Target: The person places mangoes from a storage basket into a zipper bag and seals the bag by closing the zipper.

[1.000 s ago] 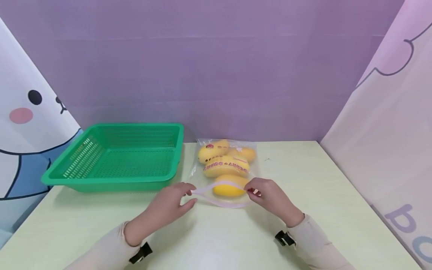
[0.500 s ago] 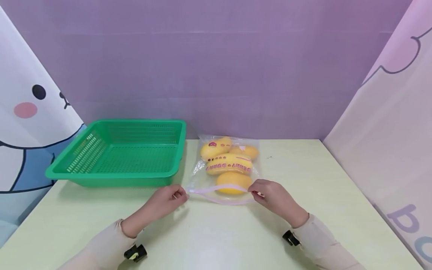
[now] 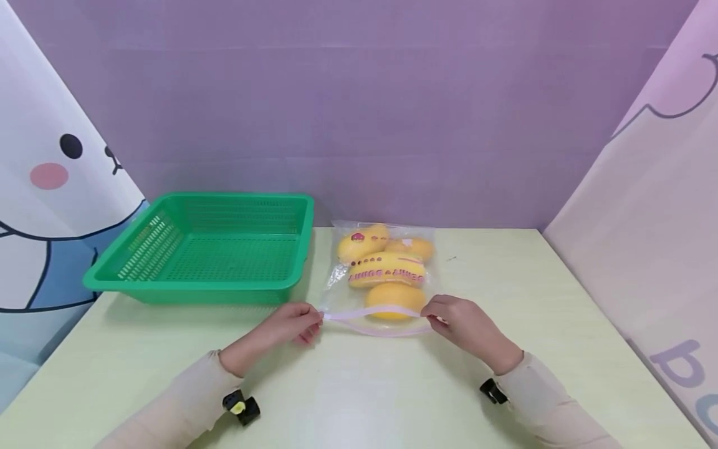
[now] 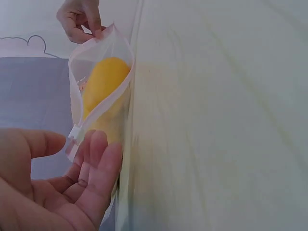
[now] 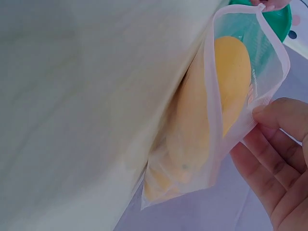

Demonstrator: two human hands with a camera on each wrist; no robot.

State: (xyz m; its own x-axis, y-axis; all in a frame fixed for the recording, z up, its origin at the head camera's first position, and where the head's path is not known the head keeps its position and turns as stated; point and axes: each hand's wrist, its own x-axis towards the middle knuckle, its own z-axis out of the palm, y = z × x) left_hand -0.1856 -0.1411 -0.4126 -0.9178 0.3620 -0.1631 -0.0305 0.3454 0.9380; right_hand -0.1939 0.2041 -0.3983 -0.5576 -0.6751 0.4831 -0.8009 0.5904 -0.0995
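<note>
A clear zip bag (image 3: 342, 293) printed "Berry Bunny" lies on the table with several yellow mangoes (image 3: 392, 298) inside. Its pale pink zip edge (image 5: 210, 82) gapes in both wrist views. My left hand (image 3: 294, 321) is at the left end of that edge; in the left wrist view the white slider (image 4: 74, 134) and bag corner sit between its thumb and fingertips. With thumb and curled fingers, my right hand (image 3: 462, 324) pinches the edge's right end, where the thumb (image 5: 276, 115) presses on the plastic.
Left of the bag stands a green slotted plastic basket (image 3: 280, 285) with nothing in it. A purple backdrop (image 3: 381, 125) rises behind the table (image 3: 359, 399), and printed cloth (image 3: 645, 249) hangs at both sides.
My left hand came off the bag's left corner half a second ago and is back at it. The right hand keeps its pinch. The whole head view has shifted slightly.
</note>
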